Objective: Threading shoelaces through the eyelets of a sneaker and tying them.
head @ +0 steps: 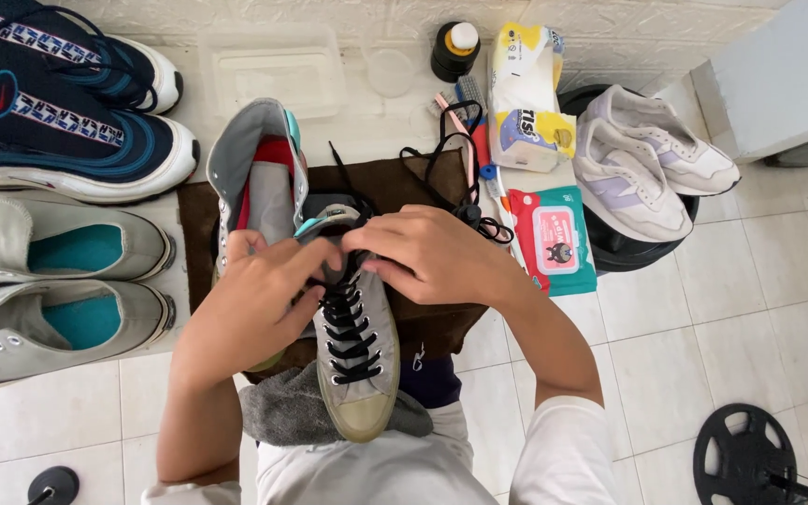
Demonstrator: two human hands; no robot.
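A grey high-top sneaker with black laces stands toe toward me on a brown cloth. My left hand grips the lace at the top eyelets on the shoe's left side. My right hand pinches the lace at the tongue from the right. A loose end of the black lace trails away over the cloth. The matching grey high-top lies behind my left hand, opening up, with red and teal lining showing.
Two navy trainers and two grey slip-on shoes line the left. A pair of white trainers rests on a black stool. A wipes pack, tissue packet, bottle, clear tray and a grey rag lie around.
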